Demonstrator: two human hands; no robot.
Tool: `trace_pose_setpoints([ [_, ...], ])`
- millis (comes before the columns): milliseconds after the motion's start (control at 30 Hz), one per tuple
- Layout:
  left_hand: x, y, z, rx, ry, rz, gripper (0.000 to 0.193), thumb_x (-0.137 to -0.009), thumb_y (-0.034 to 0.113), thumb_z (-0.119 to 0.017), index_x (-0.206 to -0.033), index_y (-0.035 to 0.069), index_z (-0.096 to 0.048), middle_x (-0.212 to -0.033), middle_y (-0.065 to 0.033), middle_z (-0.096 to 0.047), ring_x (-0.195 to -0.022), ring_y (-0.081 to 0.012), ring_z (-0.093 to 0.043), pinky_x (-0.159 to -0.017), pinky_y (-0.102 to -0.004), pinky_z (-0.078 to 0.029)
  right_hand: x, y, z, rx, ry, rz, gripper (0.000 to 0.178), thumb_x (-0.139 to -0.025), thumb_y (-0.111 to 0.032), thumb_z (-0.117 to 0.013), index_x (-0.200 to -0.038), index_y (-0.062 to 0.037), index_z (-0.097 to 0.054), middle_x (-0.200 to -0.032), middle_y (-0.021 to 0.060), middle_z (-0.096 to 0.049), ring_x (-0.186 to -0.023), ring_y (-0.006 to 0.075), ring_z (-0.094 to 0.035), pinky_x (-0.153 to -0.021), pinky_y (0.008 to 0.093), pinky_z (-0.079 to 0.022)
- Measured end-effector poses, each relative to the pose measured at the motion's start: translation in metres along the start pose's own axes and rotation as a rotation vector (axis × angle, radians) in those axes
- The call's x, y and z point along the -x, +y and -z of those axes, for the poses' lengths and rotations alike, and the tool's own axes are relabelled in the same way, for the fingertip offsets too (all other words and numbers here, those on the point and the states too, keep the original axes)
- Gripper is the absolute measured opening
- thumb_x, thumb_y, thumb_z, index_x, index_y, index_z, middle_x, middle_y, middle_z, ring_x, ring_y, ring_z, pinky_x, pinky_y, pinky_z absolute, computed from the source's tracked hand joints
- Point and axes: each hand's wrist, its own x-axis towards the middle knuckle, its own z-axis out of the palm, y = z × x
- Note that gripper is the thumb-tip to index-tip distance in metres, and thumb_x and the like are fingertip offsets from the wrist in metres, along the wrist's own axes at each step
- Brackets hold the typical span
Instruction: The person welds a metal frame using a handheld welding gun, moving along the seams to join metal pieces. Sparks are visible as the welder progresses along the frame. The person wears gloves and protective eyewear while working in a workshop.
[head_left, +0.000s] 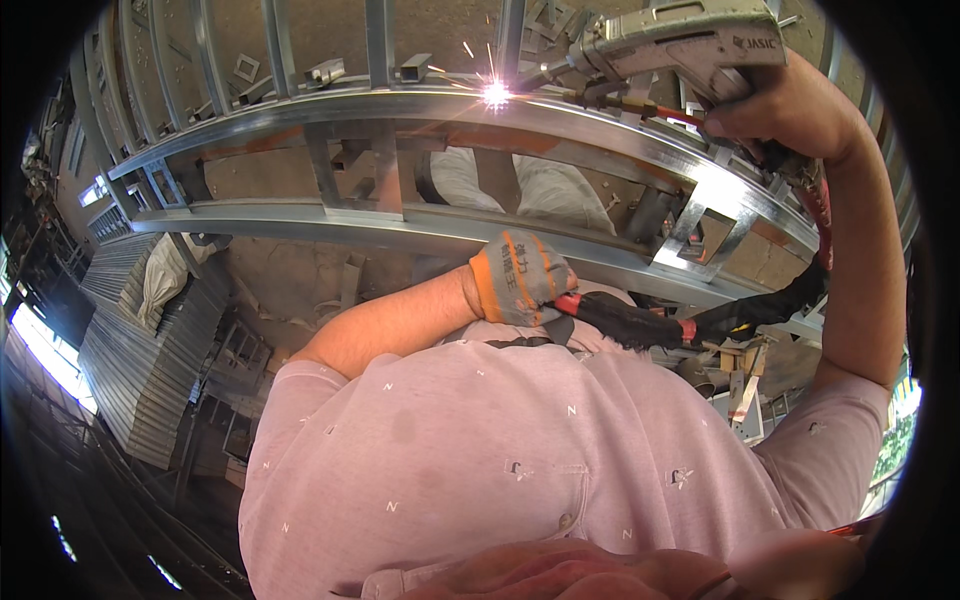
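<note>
Right hand (778, 112): grasping welding gun (680, 48) | left hand (520, 278): clenched round cable (628, 318) | I should hold nozzle (548, 72) angle steady at steel rail (380, 104).

Pale pink short-sleeved cloth shirt (430, 430) with small white motifs; left hand (522, 278) in a grey, orange-cuffed, dark-lettered fabric glove (515, 292)

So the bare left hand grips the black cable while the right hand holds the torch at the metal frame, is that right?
Not quite: the left hand isn't bare. The head view shows it in a grey and orange glove, gripping the black cable, while the right hand holds the torch at the metal frame.
</note>
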Motion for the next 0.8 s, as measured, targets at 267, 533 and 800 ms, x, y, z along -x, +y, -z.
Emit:
trace_pose_setpoints([
  [267,0.003,-0.004,-0.005,0.005,0.019,-0.026,0.044,-0.073,0.034,-0.080,-0.111,0.015,-0.069,-0.095,-0.0032,-0.070,-0.091,-0.0291,-0.073,-0.075,-0.0421,-0.057,0.005,-0.011,0.001,0.055,0.013,-0.080,0.047,-0.075,-0.010,-0.086,-0.119,0.0017,-0.074,-0.086,0.0066,-0.073,-0.068,0.0140,-0.064,-0.063,0.0315,-0.053],
  [533,0.006,-0.006,-0.009,0.025,0.013,-0.026,0.049,-0.071,0.033,-0.080,-0.115,0.015,-0.069,-0.099,-0.0041,-0.071,-0.093,-0.0302,-0.073,-0.077,-0.0424,-0.057,0.007,-0.010,0.002,0.052,0.025,-0.102,0.043,-0.074,-0.010,-0.086,-0.114,0.0022,-0.075,-0.084,0.0062,-0.073,-0.066,0.0138,-0.064,-0.060,0.0310,-0.051],
  [800,0.005,-0.004,-0.010,-0.041,0.021,-0.001,0.038,-0.074,0.038,-0.075,-0.107,0.020,-0.066,-0.093,0.0009,-0.068,-0.088,-0.0252,-0.072,-0.078,-0.0387,-0.057,0.008,-0.005,0.003,0.054,0.033,-0.064,0.040,-0.075,-0.008,-0.085,-0.112,0.0018,-0.075,-0.080,0.0055,-0.072,-0.065,0.0138,-0.063,-0.060,0.0309,-0.050],
])
